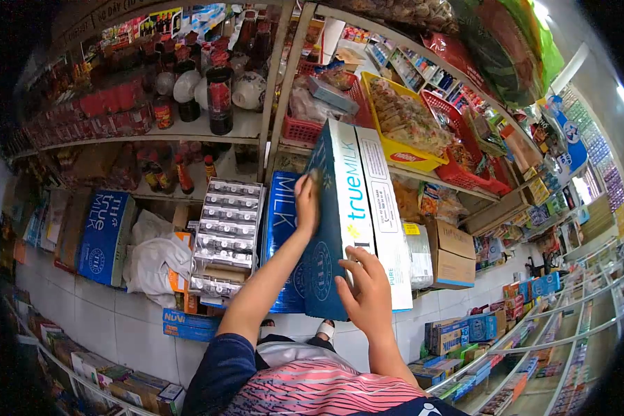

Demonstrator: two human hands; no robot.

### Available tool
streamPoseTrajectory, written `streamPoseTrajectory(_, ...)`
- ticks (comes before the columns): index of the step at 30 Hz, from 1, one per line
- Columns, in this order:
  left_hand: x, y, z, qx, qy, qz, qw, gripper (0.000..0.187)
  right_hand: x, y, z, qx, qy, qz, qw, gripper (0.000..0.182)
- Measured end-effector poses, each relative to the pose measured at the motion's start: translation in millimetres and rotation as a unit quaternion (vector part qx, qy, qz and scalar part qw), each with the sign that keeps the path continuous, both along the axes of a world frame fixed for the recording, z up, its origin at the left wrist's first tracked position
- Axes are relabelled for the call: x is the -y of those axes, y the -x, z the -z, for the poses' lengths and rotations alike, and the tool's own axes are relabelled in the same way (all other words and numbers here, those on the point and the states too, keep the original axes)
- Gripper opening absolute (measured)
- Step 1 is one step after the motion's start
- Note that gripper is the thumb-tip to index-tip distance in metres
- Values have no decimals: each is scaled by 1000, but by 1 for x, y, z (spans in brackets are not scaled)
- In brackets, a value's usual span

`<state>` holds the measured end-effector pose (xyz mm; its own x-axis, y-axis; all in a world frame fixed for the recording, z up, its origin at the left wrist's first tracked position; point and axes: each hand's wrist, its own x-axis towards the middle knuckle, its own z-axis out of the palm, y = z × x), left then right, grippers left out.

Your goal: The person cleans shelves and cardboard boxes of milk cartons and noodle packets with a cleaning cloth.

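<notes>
A tall blue-and-white TH true MILK carton (374, 201) stands in front of me, slightly tilted in view, close to my feet. Against its dark blue side lies my left hand (307, 201), slightly blurred, with the fingers stretched out along the cardboard. Over the white face near the close edge is my right hand (367, 288), fingers apart and thumb spread toward the blue side. Both hands touch the carton, without fingers wrapped round it. Another blue milk carton (279, 236) sits directly to the left, partly hidden by my left forearm.
Plastic-wrapped drink packs (227, 232) and a white bag (156, 253) stand to the left. A brown cardboard box (452, 253) is at right. Behind, shelving holds bottles (220, 100), a yellow basket (423, 163) and a red basket (475, 182). A glass display case (555, 340) stands at lower right.
</notes>
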<state>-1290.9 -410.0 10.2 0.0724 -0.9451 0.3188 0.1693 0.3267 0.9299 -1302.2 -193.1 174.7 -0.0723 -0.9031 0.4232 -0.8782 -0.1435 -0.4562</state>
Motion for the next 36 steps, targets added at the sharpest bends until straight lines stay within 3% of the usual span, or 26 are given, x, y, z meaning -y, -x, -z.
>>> streamPoseTrajectory(2,-1,4,91,35,-103,41,993,33,0,2,0,-5,1,-3,1000,22)
streamPoseTrajectory(3,-11,1,93,35,-103,38,993,33,0,3,0,-9,1,-7,1000,23)
streamPoseTrajectory(5,-27,-12,84,-69,-139,121,980,32,0,4,1,-19,2,-12,1000,24)
streamPoseTrajectory(7,-20,-4,44,36,-49,23,998,33,1,3,0,-18,-5,-14,1000,24)
streamPoseTrajectory(10,15,7,-48,7,50,6,999,36,1,3,-2,-21,-16,-13,1000,25)
streamPoseTrajectory(12,51,15,-71,-4,123,4,992,35,2,3,-2,-12,-24,-9,1000,25)
streamPoseTrajectory(15,89,33,-44,-41,116,4,992,34,1,3,-3,-16,-26,-7,999,25)
streamPoseTrajectory(18,93,30,-2,49,102,-72,991,34,1,3,-2,-13,-27,-1,1000,25)
streamPoseTrajectory(20,70,11,25,-49,-42,21,998,31,1,2,-3,-4,-35,5,999,24)
streamPoseTrajectory(21,65,-5,43,139,-44,56,988,30,1,2,-3,-6,-32,5,999,24)
streamPoseTrajectory(22,66,-20,61,320,-41,88,943,30,2,2,-2,-6,-33,3,999,24)
streamPoseTrajectory(23,66,-31,96,400,146,19,905,28,2,1,-2,0,-33,2,999,24)
streamPoseTrajectory(26,60,-43,72,445,137,-13,885,26,3,1,-4,-1,-36,3,999,25)
streamPoseTrajectory(27,87,-30,121,410,102,-54,905,25,3,1,-3,1,-39,5,999,25)
streamPoseTrajectory(30,115,-33,116,472,69,14,879,26,2,2,-3,0,-43,10,999,24)
streamPoseTrajectory(34,121,-26,94,370,53,-4,928,31,3,6,-6,-1,-40,-3,999,24)
streamPoseTrajectory(36,128,-24,85,391,16,30,920,35,2,9,-5,-4,-33,8,999,24)
